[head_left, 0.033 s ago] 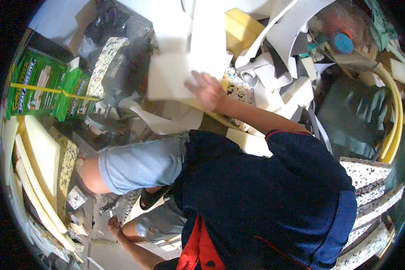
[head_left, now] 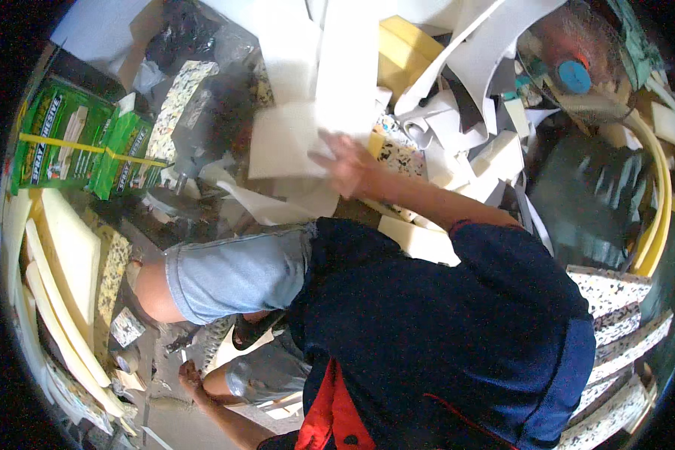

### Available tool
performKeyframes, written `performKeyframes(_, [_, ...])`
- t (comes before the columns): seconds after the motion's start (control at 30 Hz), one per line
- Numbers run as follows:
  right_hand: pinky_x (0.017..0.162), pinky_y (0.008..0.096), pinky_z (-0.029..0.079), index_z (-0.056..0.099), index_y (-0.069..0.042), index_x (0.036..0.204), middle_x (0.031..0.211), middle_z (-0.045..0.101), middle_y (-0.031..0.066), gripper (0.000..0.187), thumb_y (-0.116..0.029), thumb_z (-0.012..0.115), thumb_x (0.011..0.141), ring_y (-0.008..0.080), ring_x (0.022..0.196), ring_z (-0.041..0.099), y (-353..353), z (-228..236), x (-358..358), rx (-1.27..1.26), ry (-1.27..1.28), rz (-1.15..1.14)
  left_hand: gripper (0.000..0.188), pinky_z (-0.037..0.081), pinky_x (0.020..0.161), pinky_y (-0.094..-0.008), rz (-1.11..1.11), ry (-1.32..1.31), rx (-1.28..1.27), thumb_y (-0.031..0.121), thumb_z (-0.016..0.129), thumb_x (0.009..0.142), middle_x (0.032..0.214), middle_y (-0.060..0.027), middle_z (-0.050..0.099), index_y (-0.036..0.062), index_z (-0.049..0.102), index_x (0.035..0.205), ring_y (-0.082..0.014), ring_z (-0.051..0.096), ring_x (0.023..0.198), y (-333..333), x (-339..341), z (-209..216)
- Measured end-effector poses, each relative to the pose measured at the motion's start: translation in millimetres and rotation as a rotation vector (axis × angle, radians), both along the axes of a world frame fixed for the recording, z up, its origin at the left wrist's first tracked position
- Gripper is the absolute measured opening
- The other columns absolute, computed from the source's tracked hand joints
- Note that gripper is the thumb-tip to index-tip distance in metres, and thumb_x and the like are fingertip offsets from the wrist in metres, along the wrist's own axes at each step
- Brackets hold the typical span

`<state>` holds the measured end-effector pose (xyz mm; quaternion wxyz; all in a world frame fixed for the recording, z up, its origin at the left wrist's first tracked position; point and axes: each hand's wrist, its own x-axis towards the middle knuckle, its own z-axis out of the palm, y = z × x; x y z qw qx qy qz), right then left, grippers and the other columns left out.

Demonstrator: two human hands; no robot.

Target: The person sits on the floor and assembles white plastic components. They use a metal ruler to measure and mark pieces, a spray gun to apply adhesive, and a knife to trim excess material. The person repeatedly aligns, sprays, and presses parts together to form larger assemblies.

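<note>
My right hand [head_left: 346,163] reaches over from the upper right, its fingers apart and blurred. It lies at the right edge of a square cream foam sheet [head_left: 283,146], and I cannot tell how firmly it touches. Long white foam sheets [head_left: 346,67] run up and away behind it. Low on the left, my left hand [head_left: 190,376] is closed beside my knee. A short, thin white stick [head_left: 184,356] pokes out of its fingers.
Green printed packages [head_left: 64,139] with a yellow strap stand at left, above long cream foam strips [head_left: 64,315]. A yellow foam block [head_left: 405,52], white offcuts [head_left: 446,124] and a fan with a blue hub [head_left: 574,76] lie beyond. Speckled foam slabs [head_left: 622,352] stack at right.
My right hand has moved slightly down the picture. The square foam sheet has shifted down and turned a little with it. My left hand has hardly moved.
</note>
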<state>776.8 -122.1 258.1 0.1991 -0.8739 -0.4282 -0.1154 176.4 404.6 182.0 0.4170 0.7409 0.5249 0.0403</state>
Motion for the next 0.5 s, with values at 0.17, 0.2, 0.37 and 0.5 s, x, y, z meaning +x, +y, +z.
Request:
performKeyframes(0.17, [0.079, 0.0514, 0.056, 0.063, 0.000, 0.108, 0.102, 0.068, 0.0231, 0.031, -0.020, 0.066, 0.084, 0.0403, 0.091, 0.067, -66.1, -39.8, 34.4, 0.116, 0.179, -0.344, 0.031, 0.053, 0.063, -0.0318, 0.015, 0.203, 0.032, 0.028, 0.067, 0.099, 0.099, -0.0089, 0.070, -0.0013, 0.067, 0.109, -0.0192, 0.063, 0.079, -4.6, -0.4, 8.7])
performKeyframes(0.2, [0.076, 0.0518, 0.056, 0.061, 0.002, 0.103, 0.099, 0.069, 0.0257, 0.026, -0.016, 0.066, 0.085, 0.0439, 0.086, 0.068, -79.0, -49.6, 60.3, 0.064, 0.268, -0.572, 0.031, 0.053, 0.063, -0.0319, -0.036, 0.141, 0.038, 0.028, 0.067, 0.099, 0.099, -0.0090, 0.070, -0.0014, 0.067, 0.108, -0.0191, 0.063, 0.080, -4.9, 4.7, 8.0])
performKeyframes(0.37, [0.093, 0.0448, 0.055, 0.068, 0.002, 0.105, 0.117, 0.068, 0.0255, 0.059, -0.053, 0.072, 0.085, 0.0328, 0.114, 0.067, -137.8, -135.4, 175.3, -0.096, 0.415, -1.206, 0.030, 0.053, 0.064, -0.0321, 0.005, -0.080, 0.072, 0.029, 0.068, 0.098, 0.097, -0.0086, 0.069, 0.0001, 0.067, 0.107, -0.0186, 0.063, 0.080, -8.5, 16.0, -1.9])
performKeyframes(0.5, [0.082, 0.0426, 0.058, 0.064, -0.002, 0.112, 0.107, 0.068, 0.0165, 0.047, -0.042, 0.066, 0.087, 0.0263, 0.097, 0.068, -184.6, -147.5, 212.2, -0.229, 0.512, -1.069, 0.030, 0.051, 0.064, -0.0306, 0.092, -0.391, -0.082, 0.031, 0.070, 0.098, 0.096, -0.0039, 0.067, 0.0029, 0.066, 0.108, -0.0153, 0.060, 0.077, -15.2, -8.7, -2.1])
